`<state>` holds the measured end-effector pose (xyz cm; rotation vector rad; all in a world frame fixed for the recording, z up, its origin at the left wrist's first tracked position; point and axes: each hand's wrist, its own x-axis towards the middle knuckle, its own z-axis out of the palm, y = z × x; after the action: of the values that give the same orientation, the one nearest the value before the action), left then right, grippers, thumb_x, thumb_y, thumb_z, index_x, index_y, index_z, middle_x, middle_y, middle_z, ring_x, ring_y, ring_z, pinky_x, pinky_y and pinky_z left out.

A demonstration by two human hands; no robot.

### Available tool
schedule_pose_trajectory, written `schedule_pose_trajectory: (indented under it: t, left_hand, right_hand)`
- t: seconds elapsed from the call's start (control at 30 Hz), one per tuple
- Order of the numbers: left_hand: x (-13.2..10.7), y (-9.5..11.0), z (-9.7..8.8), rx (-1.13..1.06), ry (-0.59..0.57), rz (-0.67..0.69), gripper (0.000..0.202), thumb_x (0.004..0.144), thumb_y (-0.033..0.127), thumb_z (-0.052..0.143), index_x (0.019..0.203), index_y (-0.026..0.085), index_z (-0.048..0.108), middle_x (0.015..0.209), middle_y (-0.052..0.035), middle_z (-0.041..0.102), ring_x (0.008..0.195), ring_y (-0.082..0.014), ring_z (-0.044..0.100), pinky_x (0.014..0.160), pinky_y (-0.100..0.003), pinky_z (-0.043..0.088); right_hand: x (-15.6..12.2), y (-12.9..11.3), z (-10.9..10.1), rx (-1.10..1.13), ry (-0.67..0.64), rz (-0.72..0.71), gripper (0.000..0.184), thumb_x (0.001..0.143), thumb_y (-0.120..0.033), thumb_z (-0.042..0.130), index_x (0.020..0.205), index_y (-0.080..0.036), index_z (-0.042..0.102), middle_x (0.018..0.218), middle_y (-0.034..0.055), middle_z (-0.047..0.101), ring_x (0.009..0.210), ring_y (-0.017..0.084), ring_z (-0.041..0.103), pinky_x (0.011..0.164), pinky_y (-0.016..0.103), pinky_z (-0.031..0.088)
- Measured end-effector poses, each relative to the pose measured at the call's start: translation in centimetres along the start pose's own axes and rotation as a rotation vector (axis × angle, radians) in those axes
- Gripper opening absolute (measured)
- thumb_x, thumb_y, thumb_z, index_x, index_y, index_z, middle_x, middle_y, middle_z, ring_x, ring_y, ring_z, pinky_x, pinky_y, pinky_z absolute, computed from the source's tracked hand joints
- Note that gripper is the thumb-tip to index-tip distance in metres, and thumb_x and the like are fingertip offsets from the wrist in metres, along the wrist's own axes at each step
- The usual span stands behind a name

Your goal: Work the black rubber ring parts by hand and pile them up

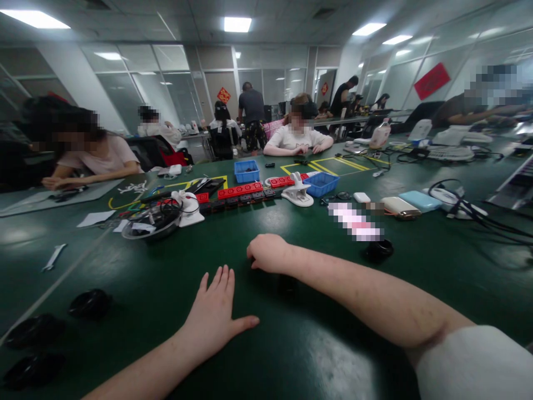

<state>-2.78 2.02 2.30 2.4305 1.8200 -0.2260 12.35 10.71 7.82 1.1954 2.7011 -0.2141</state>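
My left hand (212, 311) lies palm down on the green tabletop (300, 339), fingers stretched out and thumb spread, with nothing in it. Ahead and to the right, my right hand (268, 253) is bent down at the wrist with its fingers curled under. What those fingers hold, if anything, is hidden. Under the right forearm a small dark thing (288, 285) shows in part, too shadowed to name. A black ring-shaped thing (378, 250) sits beyond the right forearm. Three more glossy black rounded things (90, 304) lie at the left.
A wrench (54, 258) lies at far left. Ahead are a metal bowl (145, 234) of cables, red socket strips (240, 190), a white clip base (297, 191) and two blue bins (321, 184). Cables (470, 211) trail at right. A person (298, 139) sits opposite; others work around.
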Motion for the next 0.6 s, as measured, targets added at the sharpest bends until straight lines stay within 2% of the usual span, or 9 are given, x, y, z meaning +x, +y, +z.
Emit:
schedule_pose_trajectory:
  t: [0.13, 0.3, 0.43, 0.53, 0.6]
  left_hand:
    - [0.1, 0.1, -0.4, 0.030, -0.034, -0.009, 0.106, 0.067, 0.080, 0.033, 0.136, 0.000, 0.027, 0.143, -0.0232, 0.019, 0.133, -0.0353, 0.016, 0.107, -0.052, 0.015]
    - [0.2, 0.0, -0.2, 0.045, -0.051, -0.004, 0.106, 0.068, 0.079, 0.033, 0.137, -0.001, 0.023, 0.143, -0.0221, 0.017, 0.133, -0.0349, 0.015, 0.107, -0.053, 0.015]
    - [0.3, -0.2, 0.3, 0.030, -0.037, 0.000, 0.106, 0.068, 0.079, 0.033, 0.137, 0.000, 0.022, 0.144, -0.0210, 0.016, 0.133, -0.0350, 0.016, 0.107, -0.053, 0.015]
    - [0.3, -0.3, 0.5, 0.038, -0.031, -0.009, 0.105, 0.068, 0.078, 0.034, 0.137, 0.001, 0.023, 0.144, -0.0202, 0.015, 0.133, -0.0341, 0.015, 0.107, -0.051, 0.015]
    - [0.4, -0.3, 0.6, 0.042, -0.037, -0.010, 0.105, 0.068, 0.079, 0.034, 0.137, 0.001, 0.023, 0.144, -0.0200, 0.015, 0.133, -0.0340, 0.015, 0.107, -0.051, 0.015]
  right_hand:
    - [1.1, 2.9, -0.2, 0.022, 0.076, 0.158, 0.029, 0.088, -0.032, 0.051, 0.111, -0.014, 0.053, 0.111, 0.0059, 0.054, 0.096, 0.022, 0.056, 0.080, 0.038, 0.048]
    - [0.2, 5.6, 0.5, 0.044, 0.114, 0.294, 0.027, 0.090, -0.030, 0.048, 0.111, -0.015, 0.053, 0.111, 0.0064, 0.054, 0.096, 0.021, 0.056, 0.080, 0.038, 0.048]
    - [-1.7, 6.8, 1.4, 0.071, 0.103, 0.324, 0.025, 0.089, -0.030, 0.049, 0.111, -0.017, 0.053, 0.112, 0.0077, 0.054, 0.095, 0.018, 0.056, 0.080, 0.037, 0.048]
    - [-4.2, 7.0, 2.2, 0.072, 0.114, 0.335, 0.026, 0.089, -0.031, 0.049, 0.110, -0.015, 0.053, 0.110, 0.0078, 0.055, 0.093, 0.018, 0.057, 0.079, 0.038, 0.048]
    - [-6.3, 6.8, 2.7, 0.067, 0.122, 0.349, 0.023, 0.089, -0.031, 0.049, 0.102, -0.013, 0.057, 0.102, 0.0070, 0.059, 0.090, 0.017, 0.058, 0.079, 0.037, 0.048]
